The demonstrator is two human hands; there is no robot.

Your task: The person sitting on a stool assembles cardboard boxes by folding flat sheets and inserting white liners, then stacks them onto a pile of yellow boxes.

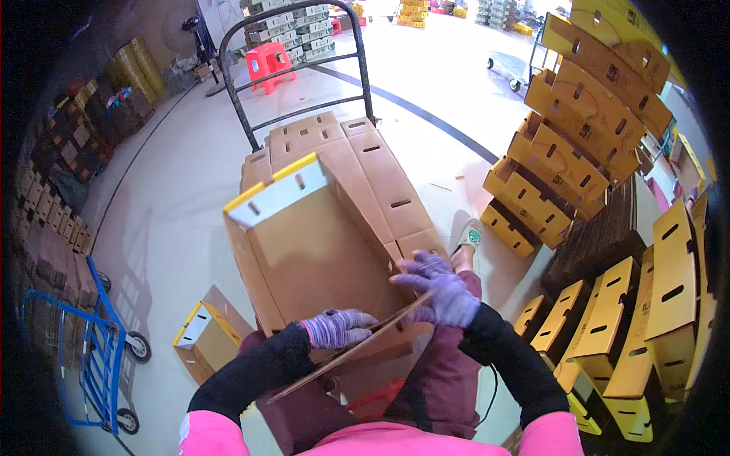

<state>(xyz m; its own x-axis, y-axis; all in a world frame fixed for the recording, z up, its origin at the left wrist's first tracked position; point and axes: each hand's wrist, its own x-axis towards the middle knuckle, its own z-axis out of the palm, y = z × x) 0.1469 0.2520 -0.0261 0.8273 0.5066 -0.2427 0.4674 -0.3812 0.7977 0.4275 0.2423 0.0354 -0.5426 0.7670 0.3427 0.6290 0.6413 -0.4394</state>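
An open brown cardboard box (304, 239) with a yellow-edged white far end lies in front of me on a stack of flat cardboard (376, 171). Its near end panel (357, 352) slants up toward me, seen almost edge-on. My left hand (340, 328), in a purple striped glove, lies against the inner side of that panel with its fingers stretched to the right. At the panel's right end, by the box's near right corner, is my right hand (441, 290), also gloved, its fingers spread. The panel's edge partly covers both hands' undersides.
The stack rests on a cart with a black tubular handle (293, 64). Yellow and brown boxes (578, 137) are piled at right, with more (608, 319) nearer me. A smaller open box (205, 342) and a blue hand truck (91, 349) stand left. A red stool (268, 64) is beyond.
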